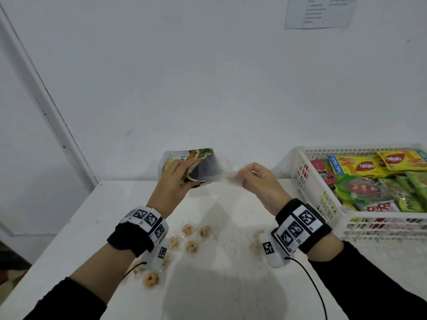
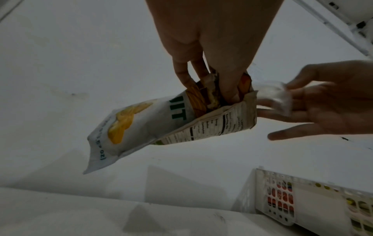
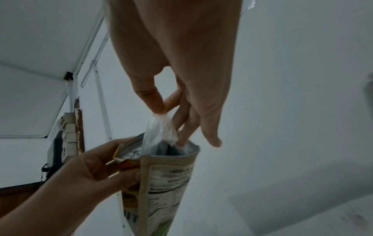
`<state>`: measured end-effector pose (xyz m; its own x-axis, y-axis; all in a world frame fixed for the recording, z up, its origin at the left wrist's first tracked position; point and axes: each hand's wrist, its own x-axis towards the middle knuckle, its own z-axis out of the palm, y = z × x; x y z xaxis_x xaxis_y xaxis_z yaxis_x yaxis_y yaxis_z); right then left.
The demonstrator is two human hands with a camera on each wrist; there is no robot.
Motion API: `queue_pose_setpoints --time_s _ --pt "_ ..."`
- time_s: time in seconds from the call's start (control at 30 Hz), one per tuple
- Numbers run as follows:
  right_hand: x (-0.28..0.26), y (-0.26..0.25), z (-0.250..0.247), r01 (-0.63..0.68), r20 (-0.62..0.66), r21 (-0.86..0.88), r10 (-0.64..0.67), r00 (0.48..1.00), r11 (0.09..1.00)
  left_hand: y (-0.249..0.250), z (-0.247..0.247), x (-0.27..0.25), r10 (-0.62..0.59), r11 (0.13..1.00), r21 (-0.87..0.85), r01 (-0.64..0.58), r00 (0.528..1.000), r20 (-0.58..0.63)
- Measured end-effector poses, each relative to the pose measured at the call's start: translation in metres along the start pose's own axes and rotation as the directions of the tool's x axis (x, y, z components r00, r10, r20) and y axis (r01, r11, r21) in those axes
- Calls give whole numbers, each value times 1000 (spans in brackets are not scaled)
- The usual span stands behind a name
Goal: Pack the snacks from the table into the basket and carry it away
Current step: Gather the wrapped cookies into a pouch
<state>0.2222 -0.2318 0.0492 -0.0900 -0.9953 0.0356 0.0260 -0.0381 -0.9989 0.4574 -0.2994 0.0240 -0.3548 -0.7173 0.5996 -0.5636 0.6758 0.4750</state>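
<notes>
My left hand [image 1: 179, 174] grips an opened white snack pouch [image 1: 184, 161] by its torn mouth, holding it above the table's far edge. The pouch [image 2: 141, 121] shows yellow chips and a nutrition label. My right hand [image 1: 253, 179] pinches a small clear plastic wrapper [image 3: 161, 129] between thumb and forefinger at the pouch mouth [image 3: 171, 151]; that wrapper [image 2: 272, 94] is blurred. Several small wrapped walnut-like snacks [image 1: 191, 239] lie loose on the white table [image 1: 231, 285]. The white plastic basket [image 1: 300, 158] stands at the right, holding several snack packets.
The basket wall [image 2: 282, 199] is latticed and stands close to my right wrist. A white wall rises just behind the table. A printed sheet [image 1: 321, 10] hangs on it at the top right. A cable [image 1: 309, 280] runs from my right wristband.
</notes>
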Motion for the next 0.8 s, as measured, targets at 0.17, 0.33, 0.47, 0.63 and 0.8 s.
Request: queue_pose_setpoints --time_s 0.17,0.33,0.47,0.63,0.8 --pt "-25 28 -27 -138 -57 199 152 987 970 -11 -9 -4 -113 991 -71 111 993 -32" --pt "-61 89 -26 -337 71 -387 392 917 859 -3 -6 -9 -282 898 -343 277 959 35" --pt "-74 113 -14 -178 68 -622 279 958 763 12 4 -10 -244 861 -447 243 968 55" --pt "-59 107 -45 -241 -275 -736 45 960 633 14 8 -20 -201 892 -407 198 979 34" --pt "-47 122 -72 -498 -366 -767 361 858 405 14 13 -29 -176 889 -420 182 983 52"
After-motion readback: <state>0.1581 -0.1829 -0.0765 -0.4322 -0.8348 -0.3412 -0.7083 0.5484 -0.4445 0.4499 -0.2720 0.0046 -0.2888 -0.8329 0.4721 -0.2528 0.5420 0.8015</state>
